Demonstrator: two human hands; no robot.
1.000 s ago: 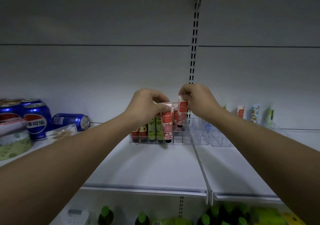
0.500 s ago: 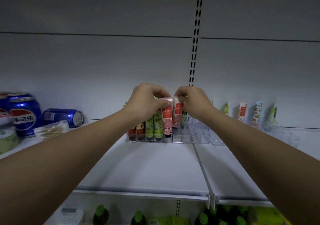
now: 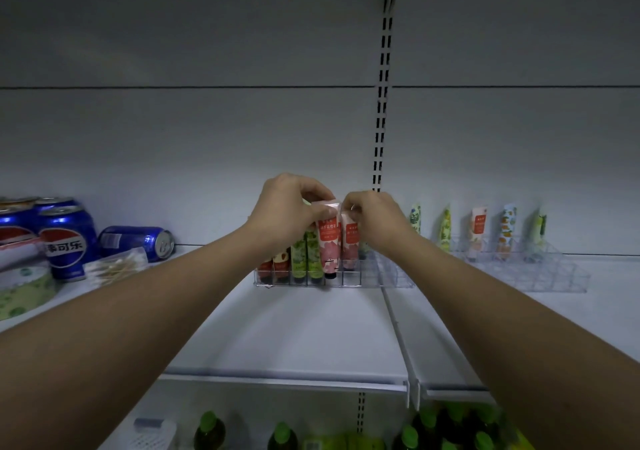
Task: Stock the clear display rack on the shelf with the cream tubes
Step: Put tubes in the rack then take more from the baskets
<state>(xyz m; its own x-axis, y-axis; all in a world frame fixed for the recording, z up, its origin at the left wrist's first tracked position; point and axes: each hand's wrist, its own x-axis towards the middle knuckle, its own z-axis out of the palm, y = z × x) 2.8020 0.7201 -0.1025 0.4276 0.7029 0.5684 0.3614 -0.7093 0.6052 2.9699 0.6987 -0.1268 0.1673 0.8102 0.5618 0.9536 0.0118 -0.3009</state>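
Our left hand pinches a pink tube hanging at its 5 o'clock. Our right hand pinches another tube at its 8 o'clock, over the rack.

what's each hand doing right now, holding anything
Left hand: closed on the top of a pink cream tube.
Right hand: closed on the top of the neighbouring pink tube.

Surface materials on the shelf.
Matt, smooth painted shelf; clear glossy plastic display rack; glossy printed plastic cream tubes; shiny metal cans at 9 o'clock; perforated metal upright at 12 o'clock.
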